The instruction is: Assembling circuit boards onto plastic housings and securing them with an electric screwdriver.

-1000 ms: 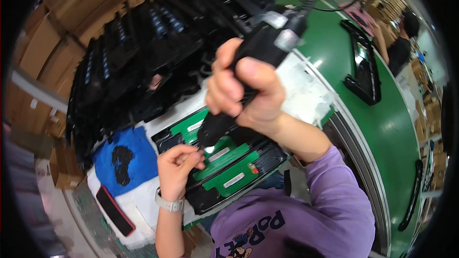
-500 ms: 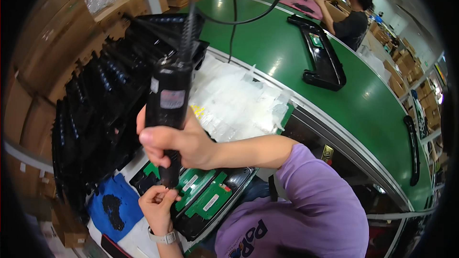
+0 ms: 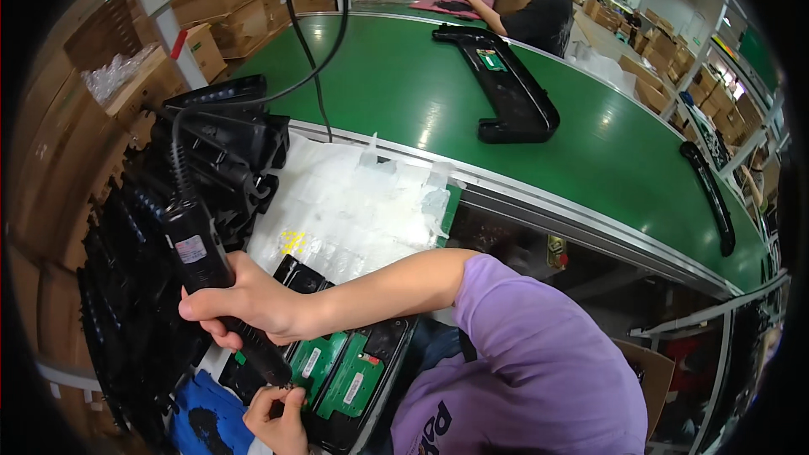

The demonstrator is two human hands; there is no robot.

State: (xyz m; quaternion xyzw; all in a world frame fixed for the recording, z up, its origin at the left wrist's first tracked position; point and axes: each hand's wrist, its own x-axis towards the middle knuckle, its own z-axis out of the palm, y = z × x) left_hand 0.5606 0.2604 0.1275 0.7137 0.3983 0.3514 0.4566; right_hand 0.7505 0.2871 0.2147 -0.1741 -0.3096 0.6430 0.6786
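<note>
A black electric screwdriver (image 3: 199, 246) with a coiled cord is gripped in my right hand (image 3: 257, 297), its top leaning left and its tip pointing down. At that tip, my left hand (image 3: 278, 423) pinches its thumb and fingers together. Some tiny dark thing shows between the fingertips, too small to name surely. Just right of my left hand, green circuit boards (image 3: 352, 381) lie in long black plastic housings (image 3: 396, 335). To its left, a blue cloth (image 3: 190, 400) bears a pile of small black pieces (image 3: 205, 431).
Stacked black plastic housings (image 3: 126, 286) crowd the left side. White sheeting (image 3: 350, 194) covers the bench behind my hands. A green conveyor belt (image 3: 396, 76) carries a black housing (image 3: 524, 105) and another black part (image 3: 709, 202). A co-worker (image 3: 539, 13) sits across it.
My view has shifted, so the belt sits farther left. The screwdriver's top has tilted left, while its tip stays by my left fingers, which remain pinched.
</note>
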